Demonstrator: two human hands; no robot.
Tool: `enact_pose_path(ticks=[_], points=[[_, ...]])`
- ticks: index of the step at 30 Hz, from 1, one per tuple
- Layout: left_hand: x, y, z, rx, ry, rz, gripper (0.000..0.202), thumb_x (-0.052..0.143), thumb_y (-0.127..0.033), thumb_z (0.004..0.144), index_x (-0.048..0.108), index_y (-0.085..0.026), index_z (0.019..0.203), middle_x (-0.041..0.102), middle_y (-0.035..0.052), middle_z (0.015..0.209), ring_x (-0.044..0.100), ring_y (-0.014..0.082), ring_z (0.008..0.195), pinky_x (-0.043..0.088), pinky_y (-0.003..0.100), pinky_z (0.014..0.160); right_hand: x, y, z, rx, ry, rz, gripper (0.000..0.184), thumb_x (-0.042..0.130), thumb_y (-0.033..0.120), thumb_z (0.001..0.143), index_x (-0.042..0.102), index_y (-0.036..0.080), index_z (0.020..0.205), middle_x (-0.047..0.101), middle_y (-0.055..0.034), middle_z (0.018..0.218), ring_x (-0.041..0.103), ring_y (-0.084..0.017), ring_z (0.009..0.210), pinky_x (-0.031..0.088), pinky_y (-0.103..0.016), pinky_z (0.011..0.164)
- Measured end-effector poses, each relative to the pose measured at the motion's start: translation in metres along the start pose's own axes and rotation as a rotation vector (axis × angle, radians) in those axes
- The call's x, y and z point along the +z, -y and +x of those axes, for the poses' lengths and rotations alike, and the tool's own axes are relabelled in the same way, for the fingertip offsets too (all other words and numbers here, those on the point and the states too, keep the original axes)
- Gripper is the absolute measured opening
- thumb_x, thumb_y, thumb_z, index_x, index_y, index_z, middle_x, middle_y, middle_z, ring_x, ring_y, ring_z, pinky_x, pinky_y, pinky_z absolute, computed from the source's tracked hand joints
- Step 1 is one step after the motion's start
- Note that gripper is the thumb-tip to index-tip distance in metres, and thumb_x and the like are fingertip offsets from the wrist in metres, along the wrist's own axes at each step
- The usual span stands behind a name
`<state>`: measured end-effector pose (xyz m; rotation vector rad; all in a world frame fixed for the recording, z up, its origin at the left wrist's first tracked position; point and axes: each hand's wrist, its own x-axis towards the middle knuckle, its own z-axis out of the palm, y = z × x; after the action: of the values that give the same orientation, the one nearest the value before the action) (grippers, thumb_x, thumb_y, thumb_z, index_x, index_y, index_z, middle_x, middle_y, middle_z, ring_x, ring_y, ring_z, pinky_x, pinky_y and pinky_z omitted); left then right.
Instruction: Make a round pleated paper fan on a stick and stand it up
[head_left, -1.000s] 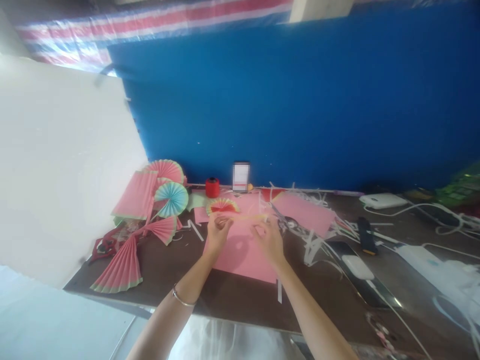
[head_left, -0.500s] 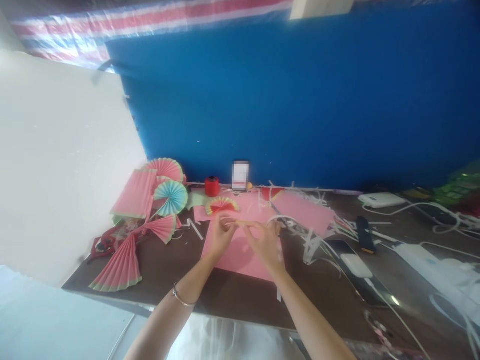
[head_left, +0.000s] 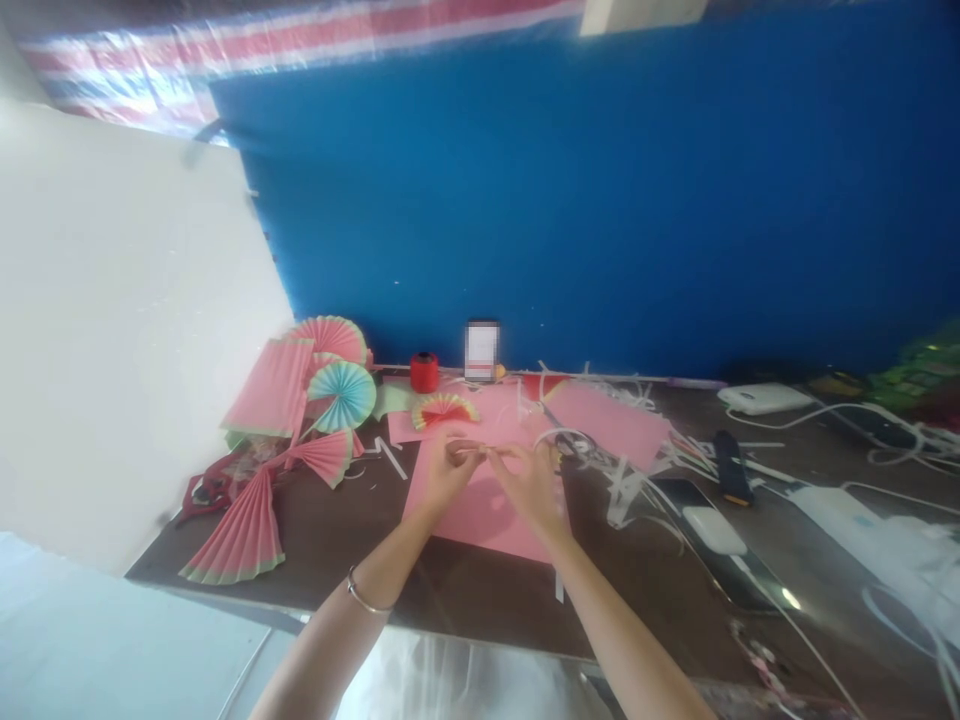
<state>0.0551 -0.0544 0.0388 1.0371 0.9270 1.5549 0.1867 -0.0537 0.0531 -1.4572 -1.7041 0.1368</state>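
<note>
My left hand (head_left: 448,478) and my right hand (head_left: 529,488) meet above a pink paper sheet (head_left: 487,530). Both are closed, pinching a narrow folded paper strip (head_left: 471,448) at their fingertips. Most of the strip is hidden by the fingers, and its folds are too small to make out. Just beyond the hands lies a small pleated paper fan (head_left: 444,410), red with a yellow edge. A red spool of thread (head_left: 424,373) stands behind it.
Pleated pink fans (head_left: 240,530) and a blue paper rosette (head_left: 342,396) lie to the left. On the right are another pink sheet (head_left: 611,425), white paper scraps (head_left: 624,495), a dark phone (head_left: 757,590) and white cables. A phone with a lit screen (head_left: 481,352) leans against the blue wall (head_left: 570,200).
The fingertips have shifted slightly along the strip, with the hands a little closer together. Everything else on the table looks the same.
</note>
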Motion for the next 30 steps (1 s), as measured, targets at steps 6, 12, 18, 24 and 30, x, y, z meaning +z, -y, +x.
enact_pose_path(ticks=[6,12,18,24,30], points=[[0.002,-0.001,0.000,-0.007,-0.004,-0.035,0.042,0.075,-0.026,0.064,0.045,-0.020,0.093,0.068,0.0040,0.082,0.067,0.0198,0.084,0.051,0.039,0.083,0.000,-0.001,0.001,0.006,0.044,-0.006,0.039,0.046,0.053,0.080,0.070,0.023,0.076,0.060,-0.0069,0.077,0.045,-0.027,0.092,0.027,-0.044,0.091],[0.001,-0.001,-0.001,-0.010,0.010,-0.018,0.039,0.074,-0.029,0.065,0.046,-0.019,0.091,0.068,0.0054,0.084,0.067,0.0198,0.084,0.051,0.038,0.082,-0.004,0.004,0.001,0.001,0.020,-0.020,0.035,0.047,0.049,0.081,0.069,0.022,0.075,0.057,-0.0073,0.078,0.046,-0.027,0.093,0.030,-0.043,0.090],[0.001,-0.002,0.000,0.007,-0.029,0.054,0.037,0.075,-0.028,0.063,0.048,-0.019,0.086,0.067,0.0054,0.082,0.067,0.0199,0.083,0.050,0.034,0.079,-0.005,0.009,0.000,-0.030,0.022,-0.024,0.031,0.047,0.044,0.082,0.068,0.022,0.076,0.059,-0.0093,0.088,0.047,-0.029,0.103,0.032,-0.043,0.090],[0.000,-0.003,0.000,0.104,-0.107,0.174,0.023,0.069,-0.030,0.068,0.052,-0.017,0.075,0.065,0.0030,0.073,0.066,0.0188,0.075,0.051,0.030,0.072,-0.008,0.018,-0.001,-0.090,0.031,-0.025,0.031,0.045,0.040,0.084,0.070,0.024,0.077,0.065,-0.0082,0.092,0.048,-0.028,0.108,0.032,-0.044,0.094],[-0.004,0.001,0.002,0.126,-0.201,0.237,0.021,0.067,-0.031,0.069,0.052,-0.018,0.075,0.065,0.0026,0.074,0.066,0.0180,0.075,0.050,0.029,0.071,-0.002,0.007,0.001,-0.094,0.034,0.031,0.030,0.047,0.041,0.083,0.071,0.022,0.081,0.065,-0.0087,0.093,0.053,-0.028,0.101,0.036,-0.045,0.092]])
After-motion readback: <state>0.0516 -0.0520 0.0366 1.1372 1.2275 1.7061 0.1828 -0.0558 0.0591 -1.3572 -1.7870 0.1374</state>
